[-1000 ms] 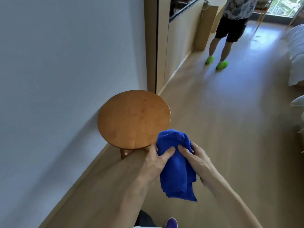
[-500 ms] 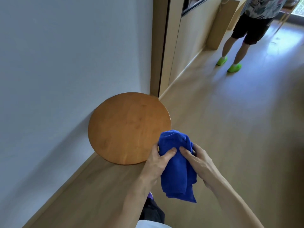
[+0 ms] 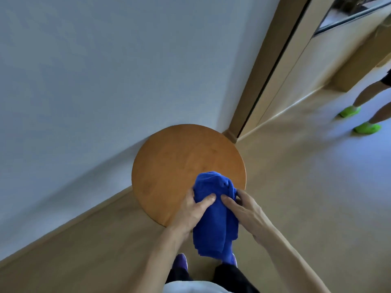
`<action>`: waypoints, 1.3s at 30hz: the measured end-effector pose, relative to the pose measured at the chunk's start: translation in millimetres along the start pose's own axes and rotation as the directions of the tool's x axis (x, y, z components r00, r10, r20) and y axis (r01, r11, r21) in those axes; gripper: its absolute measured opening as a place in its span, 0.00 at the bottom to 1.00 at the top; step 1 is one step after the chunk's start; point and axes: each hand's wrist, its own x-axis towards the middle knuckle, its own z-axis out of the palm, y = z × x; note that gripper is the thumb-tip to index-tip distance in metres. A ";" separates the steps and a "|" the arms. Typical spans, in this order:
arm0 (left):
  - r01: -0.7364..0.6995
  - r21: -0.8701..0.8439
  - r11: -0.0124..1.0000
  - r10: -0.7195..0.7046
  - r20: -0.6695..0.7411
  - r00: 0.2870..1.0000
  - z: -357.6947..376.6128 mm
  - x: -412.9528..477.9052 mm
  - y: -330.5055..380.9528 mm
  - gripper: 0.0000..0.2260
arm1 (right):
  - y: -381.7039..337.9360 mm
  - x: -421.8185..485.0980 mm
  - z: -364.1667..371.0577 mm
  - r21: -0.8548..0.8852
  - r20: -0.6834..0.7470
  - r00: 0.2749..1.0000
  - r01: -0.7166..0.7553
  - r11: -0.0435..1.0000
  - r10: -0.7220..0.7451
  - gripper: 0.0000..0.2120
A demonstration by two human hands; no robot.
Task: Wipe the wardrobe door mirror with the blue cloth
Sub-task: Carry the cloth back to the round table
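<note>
A bunched blue cloth (image 3: pixel 214 216) hangs in front of me, held between both hands. My left hand (image 3: pixel 193 212) grips its left side with the thumb pressed into the fabric. My right hand (image 3: pixel 246 212) grips its right side, thumb on the front. The cloth's top fold sits above the near edge of a round wooden stool (image 3: pixel 179 163). The wardrobe (image 3: pixel 296 66) stands at the upper right, with a dark glass panel (image 3: pixel 349 11) near the top corner; a mirror face is not plainly visible.
A pale wall (image 3: pixel 105 70) fills the left. The stool stands against it beside the wardrobe's side panel (image 3: pixel 262 66). Another person's legs in green shoes (image 3: pixel 367 127) stand on the wooden floor (image 3: pixel 306 176) at the far right. My own feet show at the bottom.
My view has tilted down and swung left, and I have moved closer to the stool. Both hands keep the same hold on the cloth. The other person now sits further right in view.
</note>
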 end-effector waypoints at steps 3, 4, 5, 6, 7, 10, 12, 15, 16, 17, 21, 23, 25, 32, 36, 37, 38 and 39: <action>0.021 -0.048 0.999 -0.026 -0.101 0.995 4.4 14.2 -1.8 0.17 | -8.8 28.0 -7.4 -0.066 0.089 0.996 0.014 0.998 -0.008 0.14; 0.023 -0.069 0.997 -0.032 -0.132 0.991 8.2 18.9 -1.4 0.17 | -10.8 37.5 -11.6 -0.085 0.116 0.993 0.020 0.996 -0.011 0.14; 0.022 -0.090 0.996 -0.037 -0.164 0.986 13.1 24.5 -1.3 0.16 | -12.2 47.7 -17.3 -0.105 0.145 0.989 0.029 0.994 -0.014 0.14; 0.018 -0.112 0.994 -0.040 -0.198 0.979 19.0 29.9 -1.6 0.15 | -13.7 58.1 -23.8 -0.128 0.177 0.984 0.040 0.991 -0.017 0.14; 0.013 -0.132 0.991 -0.043 -0.232 0.972 25.9 34.8 -1.5 0.15 | -15.3 68.7 -31.4 -0.152 0.211 0.977 0.049 0.987 -0.016 0.14; 0.002 -0.191 0.982 -0.068 -0.341 0.937 53.5 46.6 -2.6 0.14 | -19.5 99.1 -55.6 -0.181 0.331 0.944 0.071 0.981 -0.007 0.13; -0.013 -0.253 0.967 -0.096 -0.413 0.905 73.5 51.1 -6.0 0.15 | -22.7 117.4 -70.1 -0.227 0.403 0.915 0.095 0.969 0.005 0.12; -0.048 -0.336 0.941 -0.129 -0.484 0.866 98.4 52.0 -12.2 0.22 | -25.9 137.0 -84.2 -0.289 0.499 0.867 0.150 0.945 0.015 0.12; -0.057 -0.356 0.933 -0.139 -0.502 0.853 104.5 51.8 -14.9 0.24 | -25.4 140.6 -86.4 -0.308 0.519 0.855 0.167 0.937 0.018 0.12; -0.062 -0.368 0.928 -0.148 -0.516 0.844 109.4 52.4 -17.2 0.25 | -24.3 143.5 -88.4 -0.323 0.533 0.846 0.179 0.929 0.022 0.13; -0.055 -0.380 0.923 -0.174 -0.544 0.821 118.9 58.1 -23.8 0.27 | -14.2 151.3 -93.3 -0.337 0.553 0.832 0.169 0.926 0.049 0.11; -0.039 -0.393 0.919 -0.188 -0.524 0.831 117.4 62.3 -27.8 0.26 | -8.0 156.1 -92.0 -0.330 0.556 0.827 0.130 0.935 0.081 0.10; -0.029 -0.418 0.908 -0.202 -0.499 0.842 114.1 67.5 -34.8 0.24 | -0.3 161.9 -88.2 -0.316 0.557 0.822 0.076 0.946 0.119 0.10; -0.016 -0.486 0.874 -0.227 -0.436 0.871 98.5 103.8 -80.4 0.21 | 44.1 197.0 -61.3 -0.303 0.508 0.842 -0.021 0.953 0.180 0.10; -0.003 -0.509 0.861 -0.246 -0.420 0.874 82.9 129.2 -116.0 0.25 | 77.9 221.5 -40.1 -0.305 0.497 0.839 -0.070 0.950 0.221 0.17; -0.003 -0.515 0.857 -0.250 -0.421 0.872 78.6 137.7 -125.4 0.25 | 86.4 229.4 -34.8 -0.308 0.490 0.842 -0.077 0.948 0.228 0.19; -0.001 -0.517 0.856 -0.255 -0.423 0.870 74.1 146.5 -135.1 0.25 | 94.6 237.1 -29.2 -0.315 0.480 0.845 -0.082 0.945 0.233 0.19; -0.001 -0.519 0.855 -0.257 -0.425 0.868 70.5 153.7 -143.5 0.25 | 102.0 243.4 -24.5 -0.316 0.474 0.849 -0.086 0.945 0.236 0.18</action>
